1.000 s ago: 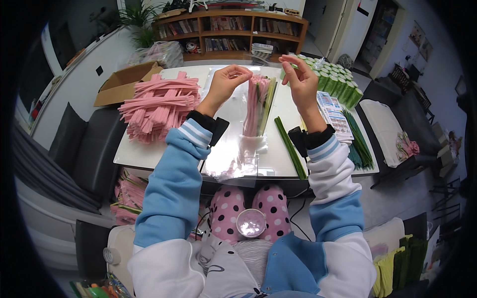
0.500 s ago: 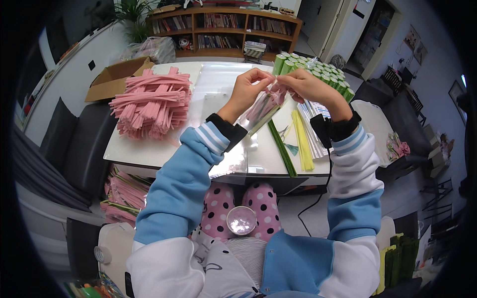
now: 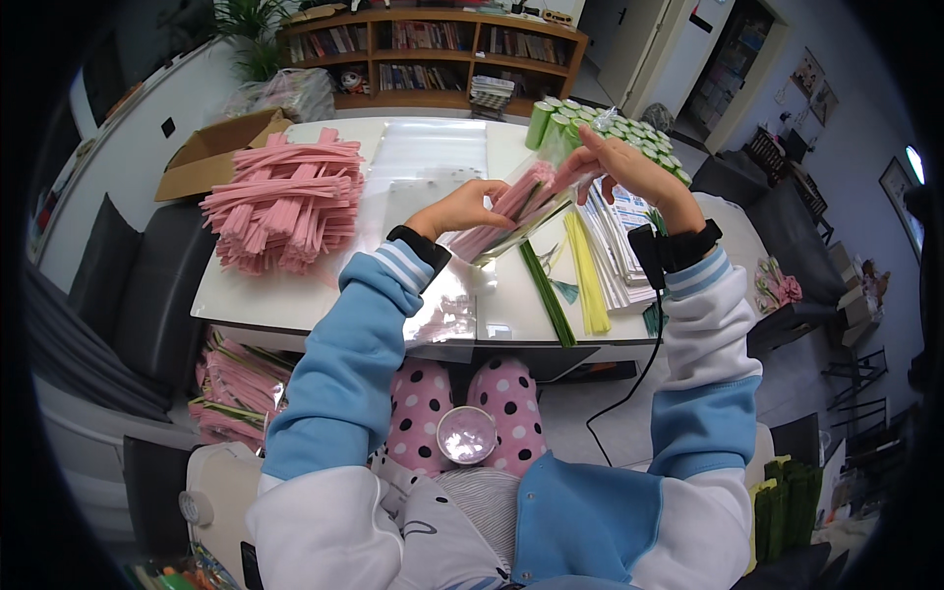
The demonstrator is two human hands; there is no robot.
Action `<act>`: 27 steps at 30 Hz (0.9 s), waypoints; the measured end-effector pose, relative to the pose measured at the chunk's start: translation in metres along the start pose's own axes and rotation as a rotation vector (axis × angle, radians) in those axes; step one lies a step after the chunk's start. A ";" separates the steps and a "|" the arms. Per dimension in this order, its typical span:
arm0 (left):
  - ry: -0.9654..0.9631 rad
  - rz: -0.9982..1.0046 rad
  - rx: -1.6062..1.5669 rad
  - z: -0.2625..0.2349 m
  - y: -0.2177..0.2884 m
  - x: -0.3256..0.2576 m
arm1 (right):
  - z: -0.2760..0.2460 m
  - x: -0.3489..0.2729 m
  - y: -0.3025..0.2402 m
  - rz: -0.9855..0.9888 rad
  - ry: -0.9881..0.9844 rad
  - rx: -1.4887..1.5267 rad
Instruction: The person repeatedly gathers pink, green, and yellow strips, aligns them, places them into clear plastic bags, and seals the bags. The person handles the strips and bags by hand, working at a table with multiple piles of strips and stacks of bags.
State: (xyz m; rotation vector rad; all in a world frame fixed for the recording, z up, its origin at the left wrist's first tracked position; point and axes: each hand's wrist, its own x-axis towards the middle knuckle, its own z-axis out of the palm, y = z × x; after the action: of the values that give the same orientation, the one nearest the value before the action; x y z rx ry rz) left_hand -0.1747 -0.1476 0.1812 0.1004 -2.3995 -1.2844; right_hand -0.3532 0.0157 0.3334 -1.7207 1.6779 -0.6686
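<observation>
My left hand (image 3: 460, 209) grips a narrow clear plastic bag (image 3: 489, 258) holding pink fuzzy pipe cleaners (image 3: 526, 194) and some dark green ones. The bag is tilted, its upper end toward the right. At that end is my right hand (image 3: 619, 167), its fingers apart, with the thumb side against the plastic; whether the thumb is inside the bag I cannot tell. Below the bag on the white table (image 3: 261, 306) lie dark green pipe cleaners (image 3: 548, 295), yellow ones (image 3: 587, 280) and scissors (image 3: 552, 258).
A big pile of pink pipe cleaners (image 3: 285, 202) is stacked at left, before an open cardboard box (image 3: 211, 157). Flat clear plastic sheets (image 3: 423, 152) cover the table's middle. Green rolls (image 3: 551, 128) with white ends stand at far right, near white packets (image 3: 615, 256). A round tub (image 3: 466, 436) rests on my lap.
My left hand has moved from the bag's upper end down and left to its middle. My right hand stays at the upper end, its fingers now spread, no longer pinched together.
</observation>
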 end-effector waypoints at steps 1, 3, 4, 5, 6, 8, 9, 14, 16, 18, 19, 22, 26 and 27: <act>0.011 0.000 -0.011 0.002 -0.004 0.001 | 0.001 -0.001 0.000 -0.010 0.012 -0.047; 0.028 0.026 -0.021 0.006 -0.011 0.004 | 0.002 -0.002 0.001 -0.039 0.025 -0.127; 0.041 0.015 -0.042 0.008 -0.014 0.004 | 0.003 -0.002 0.001 -0.008 0.012 -0.175; 0.052 0.010 -0.063 0.008 -0.016 0.005 | 0.003 -0.003 0.001 0.023 -0.002 -0.222; 0.063 0.006 -0.084 0.009 -0.018 0.005 | 0.004 -0.003 0.001 0.025 -0.021 -0.255; 0.068 -0.006 -0.118 0.010 -0.020 0.006 | 0.012 0.001 0.002 -0.111 0.025 -0.373; 0.072 -0.018 -0.126 0.011 -0.021 0.005 | 0.016 0.004 0.002 -0.197 0.045 -0.424; 0.110 0.041 -0.129 0.008 -0.023 0.000 | 0.027 0.017 -0.001 -0.292 0.077 -0.320; 0.130 0.047 -0.087 0.005 -0.025 -0.003 | 0.024 0.021 -0.004 -0.207 0.082 -0.379; 0.161 0.059 -0.026 0.000 -0.027 -0.006 | 0.021 0.022 -0.007 -0.222 0.088 -0.351; 0.162 0.042 -0.025 -0.002 -0.029 -0.007 | 0.019 0.023 -0.008 -0.229 0.092 -0.342; 0.167 0.029 -0.027 -0.004 -0.034 -0.009 | 0.015 0.026 -0.015 -0.109 -0.019 -0.269; 0.185 0.021 -0.052 -0.002 -0.039 -0.009 | 0.015 0.029 -0.025 -0.007 -0.092 -0.142; 0.187 0.015 -0.056 -0.001 -0.039 -0.009 | 0.015 0.028 -0.027 -0.014 -0.090 -0.122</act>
State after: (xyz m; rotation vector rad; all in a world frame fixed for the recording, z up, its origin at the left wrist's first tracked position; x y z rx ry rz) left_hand -0.1707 -0.1689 0.1469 0.1772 -2.2013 -1.2748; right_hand -0.3221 -0.0112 0.3409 -1.8213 1.6752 -0.4959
